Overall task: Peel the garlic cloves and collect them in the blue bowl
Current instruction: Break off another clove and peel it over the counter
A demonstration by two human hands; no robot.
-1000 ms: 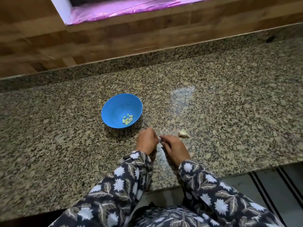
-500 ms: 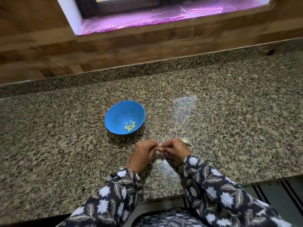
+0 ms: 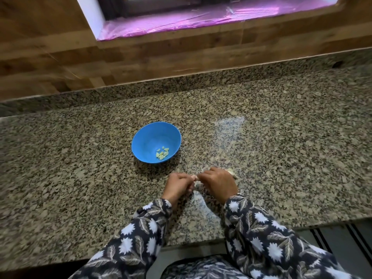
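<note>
A blue bowl (image 3: 141, 141) stands on the speckled granite counter (image 3: 281, 158) with several pale peeled garlic cloves (image 3: 162, 153) in its bottom. Just in front of it, my left hand (image 3: 178, 187) and my right hand (image 3: 218, 183) meet fingertip to fingertip, pinching a small pale garlic clove (image 3: 195, 178) between them. Most of that clove is hidden by the fingers. A lump of unpeeled garlic and skin (image 3: 231, 173) lies on the counter just behind my right hand.
A wood-pattern wall (image 3: 141, 63) rises behind the counter, with a window sill covered in pink plastic (image 3: 201, 19). The counter's front edge runs under my forearms, and a striped floor mat (image 3: 332, 238) shows at the lower right.
My hands have closed together from slightly apart and now pinch the clove between them. The view has tilted up, so the bowl and hands sit lower in the frame.
</note>
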